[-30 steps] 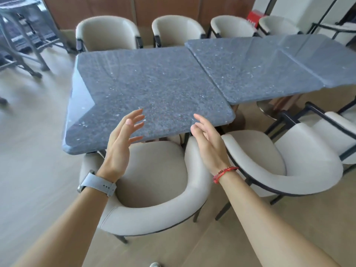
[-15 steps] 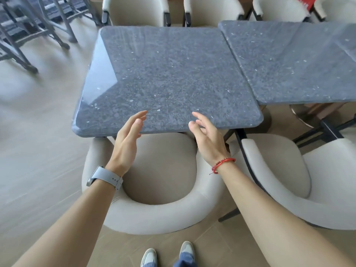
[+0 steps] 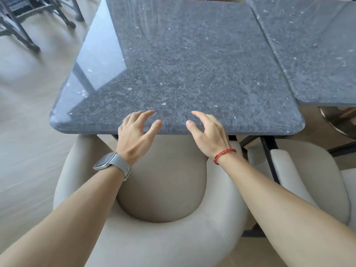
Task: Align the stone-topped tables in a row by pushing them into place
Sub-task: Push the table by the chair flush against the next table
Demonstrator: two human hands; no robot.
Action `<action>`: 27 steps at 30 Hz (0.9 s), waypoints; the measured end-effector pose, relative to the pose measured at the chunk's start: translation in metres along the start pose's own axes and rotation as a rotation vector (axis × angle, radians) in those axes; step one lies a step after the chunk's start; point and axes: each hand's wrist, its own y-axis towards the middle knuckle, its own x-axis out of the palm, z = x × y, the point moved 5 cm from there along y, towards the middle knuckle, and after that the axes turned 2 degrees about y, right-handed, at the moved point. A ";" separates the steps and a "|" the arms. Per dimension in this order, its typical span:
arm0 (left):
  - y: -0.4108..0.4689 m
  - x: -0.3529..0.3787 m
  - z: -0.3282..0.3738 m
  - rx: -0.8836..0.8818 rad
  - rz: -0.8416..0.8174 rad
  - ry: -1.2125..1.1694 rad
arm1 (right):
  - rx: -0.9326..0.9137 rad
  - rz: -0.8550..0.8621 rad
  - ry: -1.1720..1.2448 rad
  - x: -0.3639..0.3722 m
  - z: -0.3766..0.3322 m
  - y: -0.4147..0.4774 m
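Observation:
A dark grey speckled stone-topped table (image 3: pixel 183 60) fills the middle of the head view. A second stone-topped table (image 3: pixel 317 54) lies to its right, set at a slight angle, its near edge further back than the first table's. My left hand (image 3: pixel 134 137), with a grey watch on the wrist, hovers at the first table's near edge with its fingers spread. My right hand (image 3: pixel 208 135), with a red bracelet, is beside it, fingers also apart over the same edge. Neither hand holds anything. Whether the fingertips touch the stone is unclear.
A cream upholstered chair (image 3: pixel 163 237) stands right below my arms, tucked against the table. Another cream chair (image 3: pixel 308 180) is at the right. Dark metal legs of other furniture (image 3: pixel 23 27) stand on the wooden floor at the top left.
The view has come closer and tipped down over the first table. Both hands have turned palm-down and reached forward to its near edge.

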 end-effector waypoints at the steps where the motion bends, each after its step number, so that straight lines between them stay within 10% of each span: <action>1: 0.007 0.005 -0.006 0.015 0.011 0.050 | 0.003 0.006 -0.043 0.005 0.008 0.008; 16: 0.095 0.071 -0.052 0.163 0.123 0.657 | -0.070 0.251 -0.691 0.028 0.074 0.078; 27: 0.096 0.073 -0.052 0.216 0.146 0.658 | -0.084 0.354 -0.686 0.029 0.074 0.077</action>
